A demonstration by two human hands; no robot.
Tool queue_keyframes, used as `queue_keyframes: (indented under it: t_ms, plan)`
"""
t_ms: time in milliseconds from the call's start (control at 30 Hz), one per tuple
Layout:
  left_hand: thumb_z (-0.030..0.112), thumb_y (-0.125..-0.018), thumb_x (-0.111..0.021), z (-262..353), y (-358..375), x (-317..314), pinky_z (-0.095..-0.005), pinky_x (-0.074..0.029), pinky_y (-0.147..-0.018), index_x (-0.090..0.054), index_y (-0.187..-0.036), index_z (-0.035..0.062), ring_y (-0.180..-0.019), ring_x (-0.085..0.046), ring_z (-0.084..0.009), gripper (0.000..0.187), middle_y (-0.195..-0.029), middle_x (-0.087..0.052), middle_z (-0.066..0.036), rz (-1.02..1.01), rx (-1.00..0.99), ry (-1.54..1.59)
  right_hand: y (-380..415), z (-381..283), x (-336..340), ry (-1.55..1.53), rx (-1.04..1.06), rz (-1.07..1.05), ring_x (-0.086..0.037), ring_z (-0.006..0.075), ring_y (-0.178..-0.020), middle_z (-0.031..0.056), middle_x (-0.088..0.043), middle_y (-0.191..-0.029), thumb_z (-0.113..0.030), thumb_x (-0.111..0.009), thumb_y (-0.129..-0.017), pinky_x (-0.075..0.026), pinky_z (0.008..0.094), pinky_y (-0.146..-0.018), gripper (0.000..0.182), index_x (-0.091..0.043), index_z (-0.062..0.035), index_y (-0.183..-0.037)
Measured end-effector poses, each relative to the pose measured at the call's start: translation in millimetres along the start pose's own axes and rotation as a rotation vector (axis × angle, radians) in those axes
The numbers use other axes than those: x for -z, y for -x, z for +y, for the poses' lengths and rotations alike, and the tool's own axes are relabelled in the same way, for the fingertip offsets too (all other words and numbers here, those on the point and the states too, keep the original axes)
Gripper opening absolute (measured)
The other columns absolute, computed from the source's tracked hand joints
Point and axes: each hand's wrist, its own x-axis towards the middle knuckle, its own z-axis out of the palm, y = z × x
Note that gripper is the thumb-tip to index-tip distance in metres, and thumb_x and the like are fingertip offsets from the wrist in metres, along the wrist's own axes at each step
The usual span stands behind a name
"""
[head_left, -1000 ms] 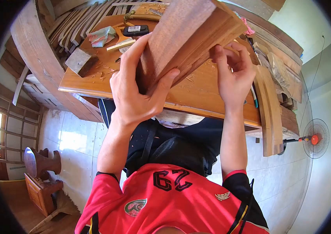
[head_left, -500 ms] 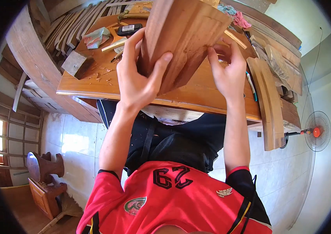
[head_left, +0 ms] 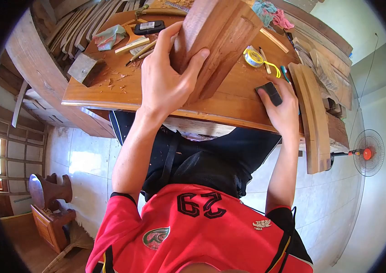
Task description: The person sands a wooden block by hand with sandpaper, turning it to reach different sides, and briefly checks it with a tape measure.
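My left hand (head_left: 163,86) grips a long reddish-brown wooden block (head_left: 222,43), thumb on its near face and fingers round its left side. The block is tilted over the workbench, its top cut off by the frame edge. A carved recess shows along its right part. Low at the bench's right front, my right hand (head_left: 285,107) is closed on a small dark rectangular piece that looks like folded sandpaper (head_left: 270,93). A yellow-and-clear tape measure (head_left: 253,56) with a yellow strap lies beyond that hand, beside pencil-like sticks.
The wooden workbench (head_left: 106,98) carries shavings, a grey wood block (head_left: 84,68), a black case (head_left: 149,27) and rags (head_left: 110,37). Curved boards (head_left: 309,118) stand along its right edge. A fan (head_left: 368,153) is at the right, a stool (head_left: 50,191) at the left.
My right hand has left the wooden block, moved down and right, and taken hold of the dark piece. My left hand keeps the block, which has turned slightly. The tape measure is now uncovered.
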Motion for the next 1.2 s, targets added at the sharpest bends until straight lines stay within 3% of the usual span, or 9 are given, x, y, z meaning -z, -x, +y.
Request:
queue_keyframes:
  t_ms: [100,233,367,433,500,567,633,900,1200]
  plan:
    - [0.028,-0.088,-0.08,6,-5,-2,-0.0452,-0.056,-0.083,-0.057,-0.133,0.0038,-0.095,-0.072,-0.0435,0.056,-0.101,-0.073,-0.025,-0.039,-0.003,-0.067,19,25,1,0.159,0.105,-0.073,-0.064,0.0376,-0.111,0.0174,-0.069,-0.114,-0.024,-0.084,-0.083,-0.05,0.0439,-0.097,0.042,-0.071,-0.0015,-0.116]
    - [0.032,-0.089,-0.078,12,-9,-9,-0.0483,-0.056,-0.082,-0.057,-0.132,0.0055,-0.093,-0.072,-0.0445,0.055,-0.099,-0.073,-0.025,-0.091,-0.059,-0.161,35,42,-8,0.174,0.116,-0.056,-0.061,0.0386,-0.116,0.0186,-0.068,-0.119,-0.017,-0.079,-0.087,-0.048,0.0449,-0.101,0.034,-0.072,-0.0009,-0.116]
    - [0.035,-0.09,-0.079,16,-17,-15,-0.0471,-0.054,-0.086,-0.058,-0.135,0.0078,-0.098,-0.07,-0.0452,0.057,-0.104,-0.073,-0.025,-0.168,-0.104,-0.197,27,55,-3,0.235,0.129,0.062,-0.068,0.0383,-0.099,0.0194,-0.071,-0.109,-0.004,-0.069,-0.093,-0.054,0.045,-0.09,0.026,-0.073,-0.0041,-0.119]
    - [0.036,-0.09,-0.079,13,-24,-18,-0.0488,-0.054,-0.087,-0.058,-0.136,0.0092,-0.1,-0.069,-0.0457,0.057,-0.107,-0.072,-0.026,-0.191,-0.133,-0.246,10,36,8,0.169,0.14,0.288,-0.069,0.0349,-0.088,0.0159,-0.069,-0.098,0.004,-0.067,-0.091,-0.056,0.0389,-0.078,0.033,-0.074,-0.0073,-0.121]
    - [0.035,-0.091,-0.076,16,-31,-19,-0.0504,-0.054,-0.087,-0.056,-0.136,0.0062,-0.1,-0.069,-0.046,0.057,-0.106,-0.072,-0.027,-0.26,-0.111,-0.236,-3,22,17,0.156,0.183,0.476,-0.066,0.0298,-0.081,0.0114,-0.065,-0.091,0.006,-0.07,-0.087,-0.055,0.0344,-0.075,0.039,-0.074,-0.0088,-0.123]
    - [0.031,-0.093,-0.071,24,-40,-19,-0.0513,-0.054,-0.085,-0.053,-0.134,-0.001,-0.097,-0.068,-0.0482,0.055,-0.103,-0.071,-0.03,-0.356,-0.088,-0.167,-16,7,19,0.215,0.375,0.428,-0.063,0.0273,-0.078,0.0093,-0.062,-0.089,0.007,-0.072,-0.084,-0.054,0.0332,-0.073,0.042,-0.075,-0.0092,-0.123]
    - [0.031,-0.093,-0.071,19,-46,-26,-0.0525,-0.054,-0.083,-0.052,-0.134,-0.0013,-0.094,-0.068,-0.0487,0.055,-0.101,-0.071,-0.03,-0.373,-0.149,-0.162,-28,3,7,0.227,0.51,0.361,-0.061,0.0259,-0.074,0.0082,-0.06,-0.088,0.007,-0.074,-0.079,-0.053,0.0356,-0.068,0.045,-0.075,-0.0081,-0.121]
    - [0.032,-0.094,-0.068,12,-59,-42,-0.0538,-0.053,-0.09,-0.052,-0.136,-0.0035,-0.1,-0.067,-0.0491,0.057,-0.102,-0.07,-0.033,-0.467,-0.244,-0.222,-34,10,-17,0.52,0.608,0.116,-0.061,0.0265,-0.086,0.0071,-0.061,-0.093,-0.004,-0.075,-0.079,-0.052,0.0412,-0.078,0.038,-0.072,-0.0013,-0.117]
    - [0.031,-0.093,-0.069,19,-61,-39,-0.052,-0.053,-0.093,-0.051,-0.14,-0.0038,-0.103,-0.067,-0.0487,0.061,-0.106,-0.071,-0.032,-0.504,-0.245,-0.2,-29,27,-14,0.378,0.727,0.051,-0.058,0.0276,-0.125,0.0073,-0.063,-0.133,-0.005,-0.075,-0.082,-0.049,0.0426,-0.1,0.04,-0.07,-0.0062,-0.121]
